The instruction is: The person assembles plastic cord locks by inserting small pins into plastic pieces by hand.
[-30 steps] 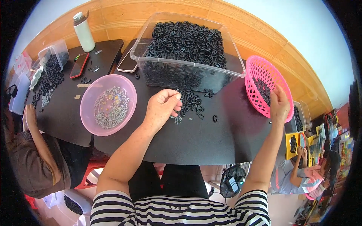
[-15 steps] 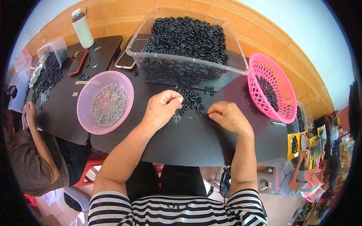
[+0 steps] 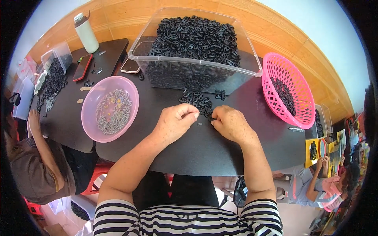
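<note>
Smooth dark tabletop (image 3: 193, 155) — oval, two-holed pieces (image 3: 202, 101)

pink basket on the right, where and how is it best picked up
Grip the pink basket likely at its near rim, right hand coming from the person's side: the rim stands above the black pieces inside, that end faces the person, and the far end lies nearer the clear box.

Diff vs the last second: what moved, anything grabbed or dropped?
Right hand left the pink basket, moving left to the edge of the small pile of black pieces. Left hand shifted slightly right and toward the person, now near the pile's near side. Can't tell what either grip took or released. Purple bowl and clear bin stayed put.
</note>
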`<state>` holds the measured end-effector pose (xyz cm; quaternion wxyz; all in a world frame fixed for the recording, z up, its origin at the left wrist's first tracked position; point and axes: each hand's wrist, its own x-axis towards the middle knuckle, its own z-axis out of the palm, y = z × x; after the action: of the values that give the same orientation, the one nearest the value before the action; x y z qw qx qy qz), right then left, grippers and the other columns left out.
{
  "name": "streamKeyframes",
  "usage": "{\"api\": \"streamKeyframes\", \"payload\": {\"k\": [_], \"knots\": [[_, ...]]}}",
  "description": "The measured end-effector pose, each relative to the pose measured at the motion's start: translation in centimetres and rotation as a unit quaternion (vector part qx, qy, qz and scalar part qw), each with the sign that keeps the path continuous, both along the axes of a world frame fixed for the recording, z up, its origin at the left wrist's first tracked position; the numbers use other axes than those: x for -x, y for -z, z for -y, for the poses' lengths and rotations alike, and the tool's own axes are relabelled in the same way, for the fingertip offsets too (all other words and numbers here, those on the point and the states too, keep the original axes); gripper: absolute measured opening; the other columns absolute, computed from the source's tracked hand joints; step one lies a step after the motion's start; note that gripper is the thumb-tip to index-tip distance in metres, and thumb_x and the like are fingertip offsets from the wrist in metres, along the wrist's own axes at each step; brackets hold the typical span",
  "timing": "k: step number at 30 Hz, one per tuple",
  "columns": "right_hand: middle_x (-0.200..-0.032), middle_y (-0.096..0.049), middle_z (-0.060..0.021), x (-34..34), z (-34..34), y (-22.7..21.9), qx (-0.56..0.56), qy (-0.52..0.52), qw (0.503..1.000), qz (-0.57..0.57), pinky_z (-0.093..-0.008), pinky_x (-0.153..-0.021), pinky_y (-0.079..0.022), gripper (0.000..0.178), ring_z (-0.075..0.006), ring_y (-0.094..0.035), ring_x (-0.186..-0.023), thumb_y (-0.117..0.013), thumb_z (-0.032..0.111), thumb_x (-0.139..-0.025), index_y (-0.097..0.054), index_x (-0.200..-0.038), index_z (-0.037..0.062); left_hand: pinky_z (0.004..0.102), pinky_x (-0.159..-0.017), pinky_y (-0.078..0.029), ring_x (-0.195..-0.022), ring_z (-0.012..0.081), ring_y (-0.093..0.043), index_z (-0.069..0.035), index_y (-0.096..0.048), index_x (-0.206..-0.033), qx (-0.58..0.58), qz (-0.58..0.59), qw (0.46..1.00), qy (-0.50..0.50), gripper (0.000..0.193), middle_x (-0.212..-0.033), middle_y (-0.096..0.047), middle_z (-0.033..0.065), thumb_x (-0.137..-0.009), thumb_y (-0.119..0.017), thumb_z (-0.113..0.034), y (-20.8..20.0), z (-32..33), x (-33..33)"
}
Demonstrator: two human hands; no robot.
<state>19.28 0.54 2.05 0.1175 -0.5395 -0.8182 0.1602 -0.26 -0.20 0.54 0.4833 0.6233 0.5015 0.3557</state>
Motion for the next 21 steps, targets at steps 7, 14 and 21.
{"api": "streamKeyframes", "payload": {"k": [7, 14, 21], "knots": [[-0.068, -0.056, -0.0022, 0.9, -0.1, 0.0, 0.097, 0.028, 0.967, -0.234, -0.0258, -0.055, -0.043, 0.008, -0.0111, -0.053, -0.060, -0.061, 0.008, -0.076, -0.056, -0.079, 0.0019, 0.0206, -0.048, -0.047, -0.061, 0.0084, -0.054, 0.000, -0.059, -0.093, 0.093, 0.133, 0.986, 0.025, 0.019, -0.076, -0.059, 0.0038, -0.083, -0.057, -0.016, -0.1, 0.0, -0.1], [-0.070, -0.055, 0.0003, 2.1, 0.1, 0.0, 0.241, 0.067, 0.860, -0.445, -0.0211, -0.057, -0.042, 0.006, -0.0069, -0.051, -0.062, -0.060, 0.006, -0.079, -0.057, -0.081, 0.0029, 0.0235, -0.051, -0.050, -0.064, 0.0120, -0.057, 0.001, -0.057, -0.088, 0.156, 0.272, 0.949, 0.036, 0.016, -0.077, -0.058, 0.0073, -0.084, -0.057, -0.014, 0.1, -0.4, 0.2], [-0.079, -0.055, -0.0105, 2.1, 0.5, 0.7, -0.007, -0.108, 0.980, -0.167, -0.0356, -0.069, -0.047, 0.013, -0.0287, -0.056, -0.079, -0.061, 0.011, -0.071, -0.060, -0.082, 0.0061, 0.0285, -0.059, -0.053, -0.067, 0.0150, -0.058, 0.000, -0.056, -0.092, 0.219, 0.347, 0.912, 0.007, 0.014, -0.080, -0.059, 0.0091, -0.083, -0.057, -0.010, 0.3, -0.9, 1.0]]}}
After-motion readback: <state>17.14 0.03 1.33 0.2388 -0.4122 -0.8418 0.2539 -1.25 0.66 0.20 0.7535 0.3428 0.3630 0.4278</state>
